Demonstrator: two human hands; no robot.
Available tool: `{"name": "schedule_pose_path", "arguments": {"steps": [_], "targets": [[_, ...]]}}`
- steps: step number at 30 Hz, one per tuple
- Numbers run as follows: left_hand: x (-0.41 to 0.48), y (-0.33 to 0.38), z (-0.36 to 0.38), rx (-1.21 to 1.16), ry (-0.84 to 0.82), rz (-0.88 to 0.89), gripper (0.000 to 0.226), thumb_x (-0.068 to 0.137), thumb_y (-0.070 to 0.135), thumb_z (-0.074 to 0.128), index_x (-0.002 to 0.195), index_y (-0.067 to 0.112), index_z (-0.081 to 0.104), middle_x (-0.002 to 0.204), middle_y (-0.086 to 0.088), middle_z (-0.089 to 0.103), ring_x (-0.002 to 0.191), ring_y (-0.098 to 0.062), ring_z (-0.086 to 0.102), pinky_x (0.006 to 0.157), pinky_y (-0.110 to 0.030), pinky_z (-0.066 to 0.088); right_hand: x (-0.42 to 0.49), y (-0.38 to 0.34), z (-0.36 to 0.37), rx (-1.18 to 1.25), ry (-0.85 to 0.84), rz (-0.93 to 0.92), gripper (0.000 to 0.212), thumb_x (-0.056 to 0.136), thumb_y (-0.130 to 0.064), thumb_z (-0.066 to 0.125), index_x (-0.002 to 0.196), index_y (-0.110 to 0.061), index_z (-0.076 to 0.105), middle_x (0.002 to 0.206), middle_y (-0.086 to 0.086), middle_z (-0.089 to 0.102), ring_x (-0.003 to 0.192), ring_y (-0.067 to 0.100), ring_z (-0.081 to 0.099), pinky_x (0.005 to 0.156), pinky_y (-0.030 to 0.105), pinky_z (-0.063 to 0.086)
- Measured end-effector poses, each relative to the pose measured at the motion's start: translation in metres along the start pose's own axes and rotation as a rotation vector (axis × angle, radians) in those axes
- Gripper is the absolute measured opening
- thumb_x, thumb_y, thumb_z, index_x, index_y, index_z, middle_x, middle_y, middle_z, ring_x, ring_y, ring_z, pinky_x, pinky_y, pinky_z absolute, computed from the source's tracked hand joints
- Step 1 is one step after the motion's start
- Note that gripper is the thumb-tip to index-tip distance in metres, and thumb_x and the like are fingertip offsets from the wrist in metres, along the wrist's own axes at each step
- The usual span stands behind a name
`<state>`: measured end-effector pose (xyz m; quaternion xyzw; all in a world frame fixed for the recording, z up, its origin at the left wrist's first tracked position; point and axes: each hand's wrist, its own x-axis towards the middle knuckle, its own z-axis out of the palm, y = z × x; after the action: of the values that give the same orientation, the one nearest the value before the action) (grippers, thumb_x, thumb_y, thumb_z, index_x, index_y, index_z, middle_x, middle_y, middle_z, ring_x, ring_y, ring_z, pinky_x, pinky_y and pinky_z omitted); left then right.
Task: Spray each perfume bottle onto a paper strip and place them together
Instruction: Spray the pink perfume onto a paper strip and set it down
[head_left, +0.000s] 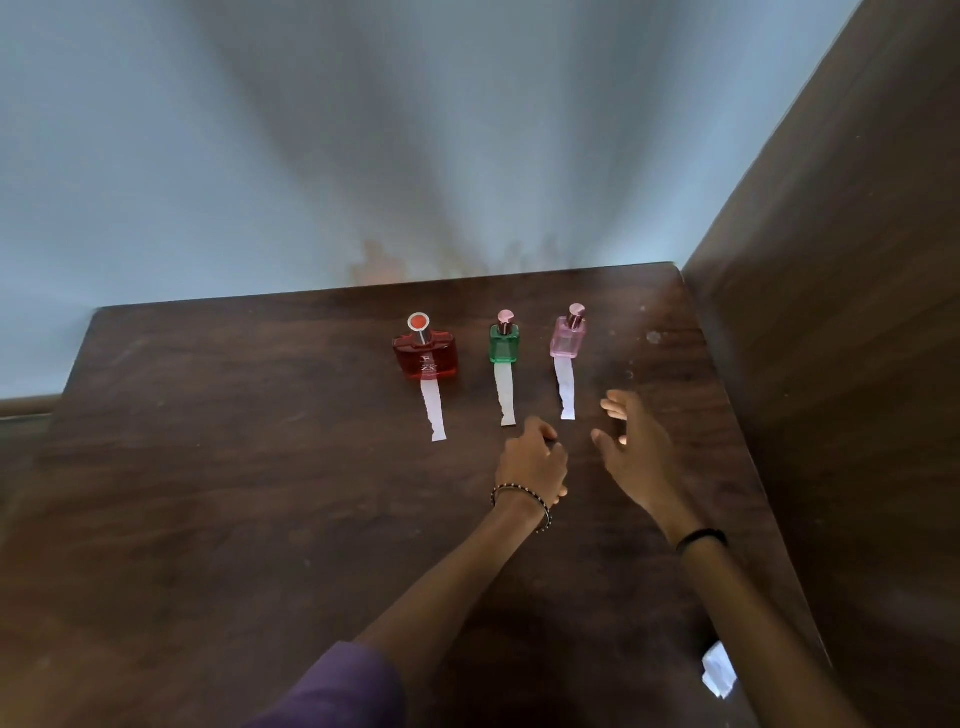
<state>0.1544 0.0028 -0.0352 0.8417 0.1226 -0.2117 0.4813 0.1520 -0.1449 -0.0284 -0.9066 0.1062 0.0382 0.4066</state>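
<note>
A pale blue-grey wall (260, 156) fills the upper frame, and below it a dark wood-grain counter (234, 467) runs to the bottom edge.

Just left of centre stands the squat red glass perfume bottle (426, 353). A torn white paper strip (432, 410) comes out from under its base toward the lower frame. The pale lettering on its front looks like "ZX" under a small figure; the rest is too small to read.

At centre is the small green square bottle (504, 343), with a second white strip (505, 392) at its foot in the same way. I can read no writing on it. My left grip (532, 460), with a beaded bracelet (522, 499) on the wrist, sits just below the near end of that strip. Its fingers are bent downward, and I cannot tell whether they pinch anything.

Right of centre is the pale pink square bottle (568, 336), also unlabelled as far as I can see, with a third strip (565, 389) before it. My right grip (636, 447) hovers just right of that strip's end, fingers spread and holding nothing.

A brown wooden panel (857, 260) closes the right side. A spare scrap of white paper (719, 670) lies at the lower right, near the counter's edge.

With each bottle paired with its strip, the placing looks finished. I cannot see whether the strips have been sprayed. If they have, I judge little is left.
</note>
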Motion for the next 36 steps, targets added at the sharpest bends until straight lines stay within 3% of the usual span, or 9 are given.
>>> {"name": "schedule_pose_path", "arguments": {"steps": [5, 15, 19, 23, 28, 33, 36], "targets": [[-0.033, -0.009, 0.006, 0.05, -0.078, 0.029, 0.009, 0.094, 0.018, 0.055, 0.101, 0.023, 0.056, 0.08, 0.002, 0.068, 0.065, -0.023, 0.075, 0.065, -0.039, 0.064, -0.045, 0.016, 0.01, -0.027, -0.005, 0.021, 0.052, 0.094, -0.009, 0.069, 0.142, -0.012, 0.05, 0.141, 0.007, 0.059, 0.132, 0.023, 0.055, 0.107, 0.048, 0.047], [-0.085, -0.015, 0.019, 0.27, -0.254, 0.136, 0.014, 0.092, 0.02, 0.058, 0.103, 0.017, 0.065, 0.097, -0.007, 0.074, 0.089, -0.025, 0.073, 0.08, -0.043, 0.06, -0.126, 0.025, -0.007, -0.077, -0.047, 0.034, 0.043, 0.096, -0.017, 0.067, 0.138, -0.018, 0.055, 0.139, 0.002, 0.062, 0.129, 0.021, 0.056, 0.104, 0.041, 0.049], [-0.104, -0.018, 0.028, 0.414, -0.321, 0.261, 0.022, 0.091, 0.023, 0.059, 0.111, 0.021, 0.068, 0.102, 0.003, 0.074, 0.097, -0.016, 0.069, 0.085, -0.029, 0.054, -0.162, 0.034, -0.021, -0.054, 0.088, 0.091, 0.036, 0.096, -0.015, 0.068, 0.132, -0.013, 0.062, 0.133, 0.004, 0.066, 0.122, 0.023, 0.06, 0.101, 0.04, 0.05], [-0.123, -0.023, 0.043, 0.463, -0.458, 0.377, 0.026, 0.091, 0.022, 0.061, 0.115, 0.016, 0.069, 0.112, -0.001, 0.072, 0.095, -0.017, 0.068, 0.086, -0.028, 0.053, -0.196, 0.051, -0.037, -0.136, 0.296, 0.124, 0.027, 0.089, -0.005, 0.075, 0.115, -0.001, 0.069, 0.115, 0.014, 0.07, 0.109, 0.034, 0.064, 0.091, 0.046, 0.053], [-0.131, -0.019, 0.062, 0.525, -0.579, 0.486, 0.037, 0.093, 0.018, 0.062, 0.129, 0.009, 0.062, 0.119, -0.008, 0.066, 0.097, -0.022, 0.067, 0.085, -0.021, 0.045, -0.219, 0.071, -0.044, -0.188, 0.412, 0.274, 0.041, 0.084, -0.01, 0.081, 0.117, 0.006, 0.063, 0.121, 0.024, 0.064, 0.117, 0.043, 0.056, 0.104, 0.048, 0.04], [-0.14, -0.014, 0.081, 0.526, -0.683, 0.459, 0.047, 0.094, 0.012, 0.06, 0.14, 0.005, 0.052, 0.131, -0.014, 0.058, 0.112, -0.027, 0.062, 0.088, -0.021, 0.042, -0.223, 0.081, -0.042, -0.253, 0.279, 0.401, 0.055, 0.09, -0.027, 0.076, 0.131, 0.004, 0.056, 0.133, 0.023, 0.057, 0.127, 0.041, 0.05, 0.108, 0.046, 0.036], [-0.145, -0.008, 0.095, 0.503, -0.701, 0.422, 0.046, 0.096, 0.007, 0.052, 0.142, 0.007, 0.05, 0.136, -0.017, 0.051, 0.117, -0.033, 0.061, 0.088, -0.029, 0.047, -0.219, 0.079, -0.046, -0.27, 0.236, 0.327, 0.033, 0.092, -0.014, 0.073, 0.116, 0.006, 0.064, 0.119, 0.024, 0.062, 0.116, 0.042, 0.056, 0.101, 0.046, 0.042]]}}
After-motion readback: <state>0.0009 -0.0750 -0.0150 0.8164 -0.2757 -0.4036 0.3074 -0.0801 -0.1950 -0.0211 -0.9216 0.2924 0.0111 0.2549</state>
